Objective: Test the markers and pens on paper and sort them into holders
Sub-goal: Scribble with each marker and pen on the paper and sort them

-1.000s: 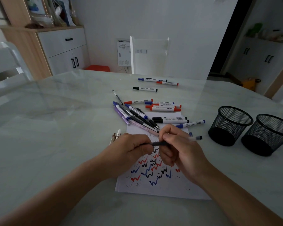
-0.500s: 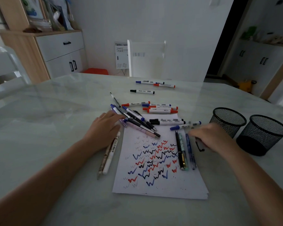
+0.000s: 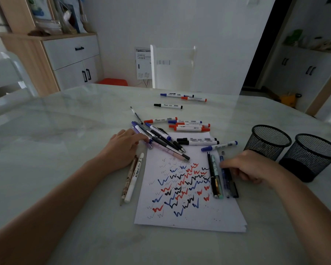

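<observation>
Black mesh holders (image 3: 268, 142) stand side by side just past my right hand (image 3: 250, 167). Its fingers curl down onto the dark pen (image 3: 233, 185), outermost of the row on the paper (image 3: 189, 219) edge nearest that hand; can't tell if it's pinched or only touched. My left hand (image 3: 122, 148) lies flat, fingers straight, tips resting on the pen pile (image 3: 161, 138), and two more pens (image 3: 132, 180) lie just beside that wrist, on the paper side.
</observation>
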